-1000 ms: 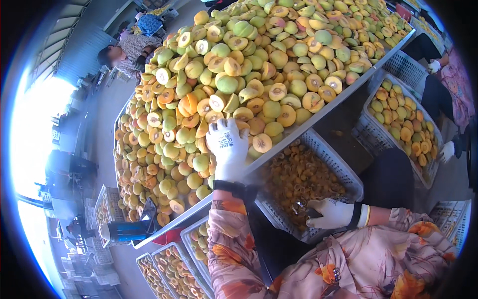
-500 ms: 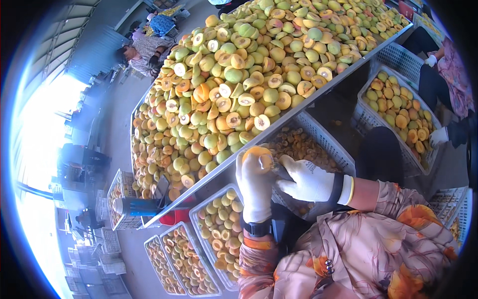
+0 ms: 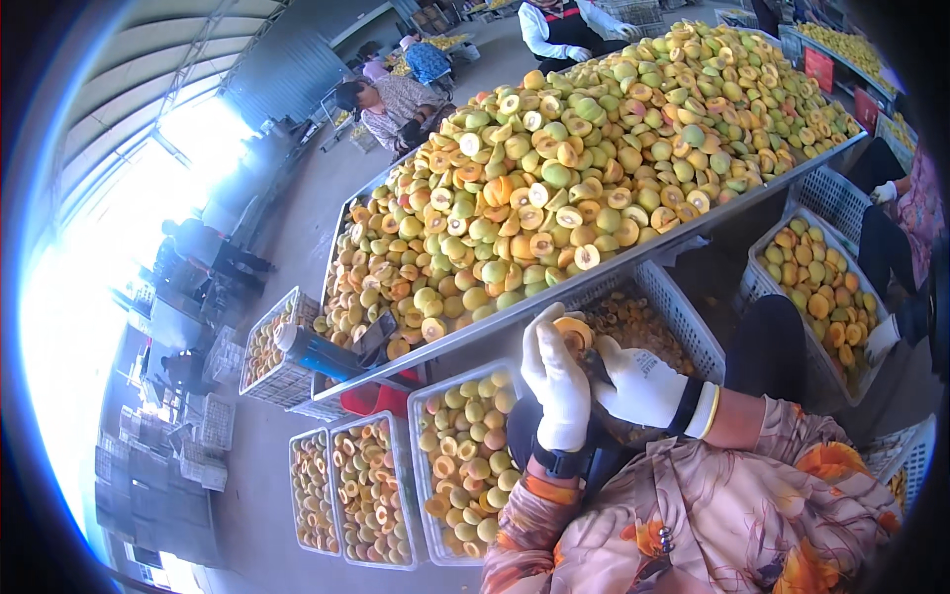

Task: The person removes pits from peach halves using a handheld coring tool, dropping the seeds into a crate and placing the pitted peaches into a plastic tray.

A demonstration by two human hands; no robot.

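My left hand [image 3: 557, 371], in a white glove with a dark watch at the wrist, holds a halved yellow peach [image 3: 574, 335] with its orange cut face showing. My gloved right hand [image 3: 643, 386] is closed close beside it, around a small dark tool [image 3: 597, 369] whose kind I cannot make out. Both hands are just off the near edge of a metal-rimmed table [image 3: 475, 330] heaped with peaches [image 3: 554, 173], many of them cut in half. Beneath my hands stands a crate [image 3: 683, 315] with brownish pits and scraps.
Crates of peach halves [image 3: 465, 460] stand on the floor at the left. A blue bottle [image 3: 322, 354] and a phone [image 3: 376, 337] lie at the table's left corner. A peach-filled crate [image 3: 816, 282] sits at the right by another person [image 3: 915, 213]. People work across the table.
The view has swung, so the table and crates appear farther right and lower. My left fingers have straightened along the peach half, and its cut face shows more. My hands stay close together.
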